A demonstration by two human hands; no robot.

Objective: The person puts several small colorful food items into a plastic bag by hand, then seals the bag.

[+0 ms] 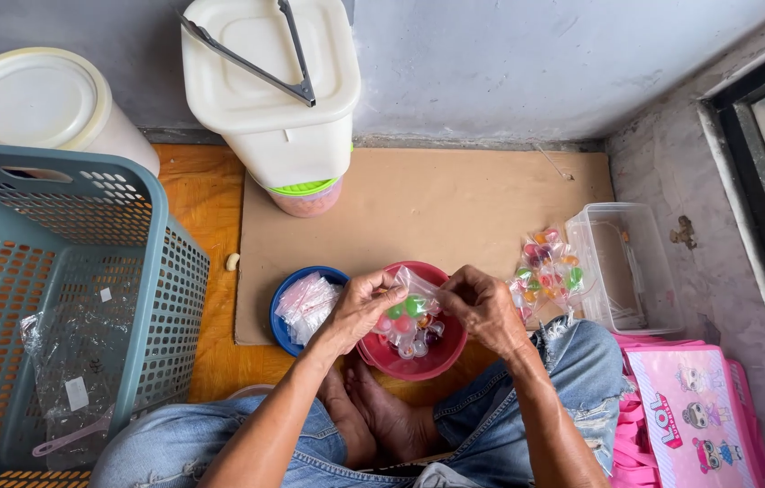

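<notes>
My left hand and my right hand together hold a small clear plastic bag with a few coloured candies in it, just above a red bowl. Each hand pinches one side of the bag's mouth. The bowl holds several loose coloured candies. Left of it sits a blue bowl stacked with empty clear bags. To the right, filled candy bags lie on the brown board.
A teal laundry basket stands at my left with plastic wrap inside. A white lidded bin and a round white tub stand at the wall. A clear plastic box and pink printed bags lie at my right.
</notes>
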